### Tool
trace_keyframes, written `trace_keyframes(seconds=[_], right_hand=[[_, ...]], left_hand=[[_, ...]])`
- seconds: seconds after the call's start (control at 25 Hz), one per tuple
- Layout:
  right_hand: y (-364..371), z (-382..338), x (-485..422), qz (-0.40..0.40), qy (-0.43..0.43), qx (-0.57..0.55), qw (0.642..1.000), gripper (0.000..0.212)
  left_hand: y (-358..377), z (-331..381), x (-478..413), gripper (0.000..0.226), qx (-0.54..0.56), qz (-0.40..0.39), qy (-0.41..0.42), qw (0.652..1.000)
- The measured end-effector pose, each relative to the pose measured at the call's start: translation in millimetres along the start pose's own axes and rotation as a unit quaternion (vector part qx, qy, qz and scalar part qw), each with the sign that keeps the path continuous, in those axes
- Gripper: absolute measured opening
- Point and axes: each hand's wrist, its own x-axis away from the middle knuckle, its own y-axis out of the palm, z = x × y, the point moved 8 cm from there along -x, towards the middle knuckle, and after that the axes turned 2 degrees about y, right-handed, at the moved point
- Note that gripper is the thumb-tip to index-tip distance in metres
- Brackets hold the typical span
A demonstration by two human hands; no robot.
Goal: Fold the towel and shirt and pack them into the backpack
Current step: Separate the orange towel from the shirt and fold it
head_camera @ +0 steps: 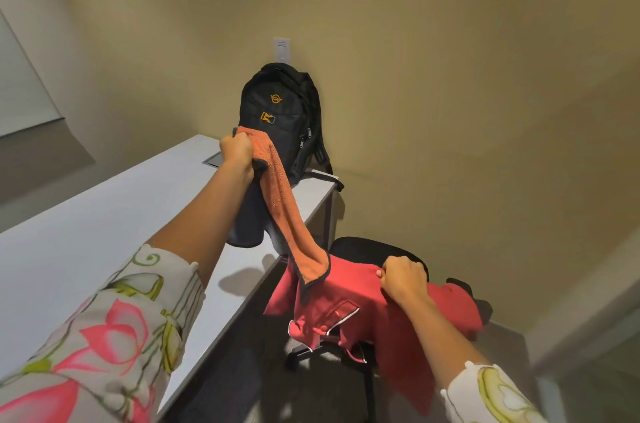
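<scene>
Left hand (236, 149) clenches the orange towel (282, 201) up near the far backpack (280, 117); right hand (403, 279) pinches the red shirt (332, 301) draped over the chair (377, 247).

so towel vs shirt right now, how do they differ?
The towel is orange with a dark edge; the shirt is red with white trim. The towel hangs from the raised left hand; the shirt lies draped over the chair, gripped by the right hand. Both are unfolded and outside the backpack.

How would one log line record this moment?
left hand grips towel, raised | right hand grips shirt on chair | backpack upright on table
</scene>
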Motion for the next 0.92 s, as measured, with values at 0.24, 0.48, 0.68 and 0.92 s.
trace_keyframes(seconds=[0.24,0.48,0.68,0.92], right_hand=[[-40.7,-2.1,-8.5,0.045,0.037,-0.186,0.981,0.029],[-117.6,-68.3,-36.8,0.083,-0.019,-0.317,0.945,0.047],[-197.7,-160.7,-41.6,0.110,-0.108,-0.363,0.919,0.045],[-265.0,-264.4,-56.6,0.117,-0.183,-0.499,0.839,0.046]], left_hand=[[-13.0,14.0,-17.7,0.035,-0.087,-0.032,0.024,0.995],[-31.8,40.4,-33.5,0.034,-0.155,-0.057,0.022,0.986],[-70.9,72.4,-53.1,0.029,-0.182,-0.081,0.065,0.978],[-143.2,116.7,-74.4,0.017,-0.171,-0.100,0.135,0.971]])
